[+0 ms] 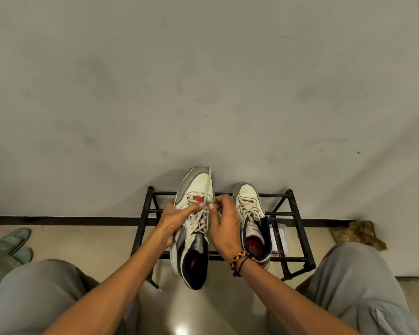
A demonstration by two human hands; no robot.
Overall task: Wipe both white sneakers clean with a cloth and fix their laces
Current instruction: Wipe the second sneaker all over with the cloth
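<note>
Both hands grip things: left hand (173,220) the near sneaker (194,228), right hand (224,224) pinching its lace (207,189). Its heel overhangs the rack's (298,213) front edge; the second sneaker (252,221) sits just beside.

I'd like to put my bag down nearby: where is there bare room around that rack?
Bare floor lies between the knees, before the black rack. The rack's left end holds nothing. The middle is crowded: both hands work the left sneaker; the right sneaker stands beside, with papers below.

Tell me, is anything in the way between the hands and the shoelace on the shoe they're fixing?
Nothing visible is. The left hand and right hand are already on the left sneaker, pinching its lace between their fingertips. The other sneaker sits apart on the black rack, beside the right hand.
</note>
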